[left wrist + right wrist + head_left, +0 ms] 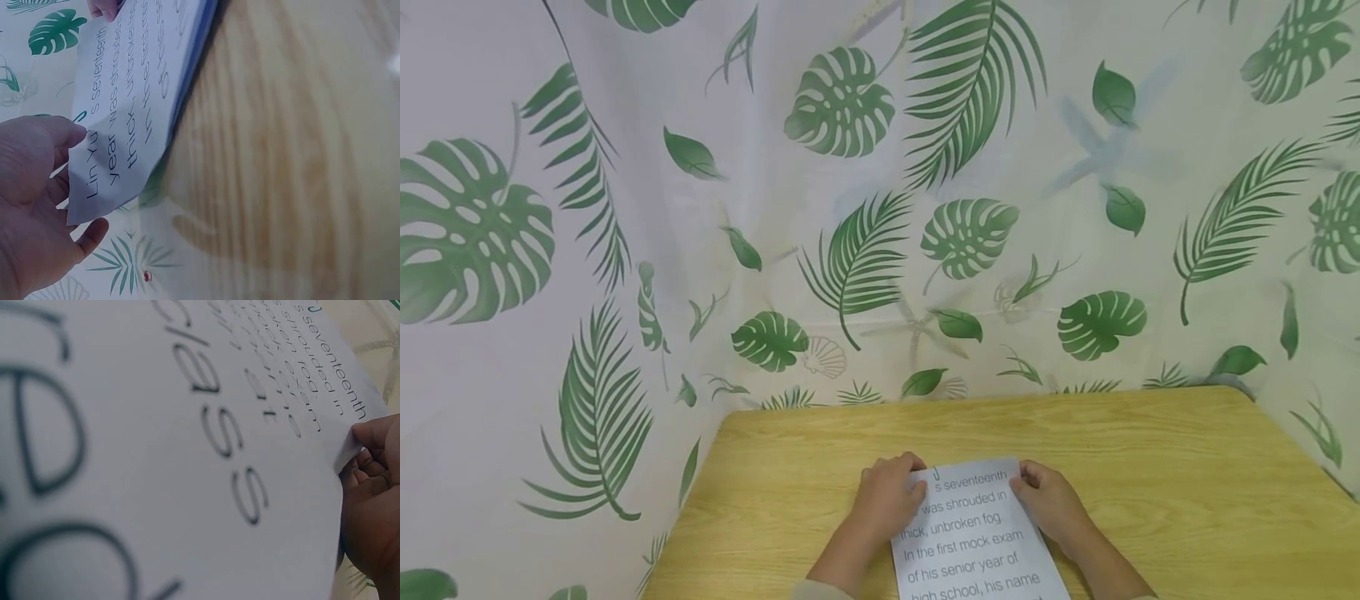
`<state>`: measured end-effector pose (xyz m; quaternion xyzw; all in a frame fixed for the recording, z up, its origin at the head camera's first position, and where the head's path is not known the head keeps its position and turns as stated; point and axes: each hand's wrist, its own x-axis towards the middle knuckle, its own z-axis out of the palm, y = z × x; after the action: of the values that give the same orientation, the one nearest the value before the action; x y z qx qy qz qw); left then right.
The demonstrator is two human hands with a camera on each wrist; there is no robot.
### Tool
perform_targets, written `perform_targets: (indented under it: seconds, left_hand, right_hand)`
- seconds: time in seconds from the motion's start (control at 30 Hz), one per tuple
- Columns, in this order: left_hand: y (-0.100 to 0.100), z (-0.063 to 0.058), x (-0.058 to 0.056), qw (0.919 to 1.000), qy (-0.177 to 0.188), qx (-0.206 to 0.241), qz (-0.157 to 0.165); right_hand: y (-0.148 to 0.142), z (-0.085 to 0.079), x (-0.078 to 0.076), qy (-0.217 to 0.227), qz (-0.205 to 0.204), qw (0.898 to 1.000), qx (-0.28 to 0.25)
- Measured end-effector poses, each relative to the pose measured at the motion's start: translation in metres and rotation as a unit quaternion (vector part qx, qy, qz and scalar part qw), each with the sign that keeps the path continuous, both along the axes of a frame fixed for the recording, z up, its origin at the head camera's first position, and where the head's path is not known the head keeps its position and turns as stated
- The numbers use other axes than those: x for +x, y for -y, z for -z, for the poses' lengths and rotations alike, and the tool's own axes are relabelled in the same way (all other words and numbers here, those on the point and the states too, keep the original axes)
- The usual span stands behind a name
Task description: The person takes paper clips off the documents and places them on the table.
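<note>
Left hand point(891, 500) first: by it the upper left corner of a white paper sheet printed with large dark text point(966, 542) is grasped, its thumb laid over the front. And over on the other side, the sheet's upper right corner is pinched by the right hand point(1056, 504), thumb on the printed face, fingers curled behind. So the sheet is held between the two, at the lower centre of the head view, its bottom cut off by the frame.

Along the top edge, just beside the left thumb, a small green wire paper clip point(79, 116) can be seen. "Seventeenth" is read on the first line; "shrouded in thick, unbroken fog" is spelled out below. Whether the sheet's lower end is touching the worktop cannot be told.

Beneath, the lower part of the frame is filled by a yellow wood-grain worktop point(1187, 483). Behind it, the upper frame is covered by a pale cloth patterned with green leaves point(880, 283), faint starfish and shells printed among them.
</note>
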<state>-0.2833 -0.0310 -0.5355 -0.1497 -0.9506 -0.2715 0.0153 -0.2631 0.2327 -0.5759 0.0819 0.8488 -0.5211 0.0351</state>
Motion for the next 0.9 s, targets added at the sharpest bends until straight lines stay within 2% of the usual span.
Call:
perform_targets:
  seconds: [0.3,0.53,0.9]
  left_hand:
    - [-0.006,0.004,-0.004,0.9999,-0.014,0.005,-0.002]
    - [-0.009,0.002,-0.006,0.9993,-0.032,0.014,0.011]
    - [-0.019,-0.005,-0.003,0.9957,-0.081,-0.045,0.005]
  right_hand:
    - [0.001,-0.002,0.001,-0.002,-0.001,1.000,0.004]
    - [0.001,-0.003,0.001,-0.001,-0.001,1.000,0.004]
    - [0.001,-0.005,0.002,-0.003,0.001,1.000,0.007]
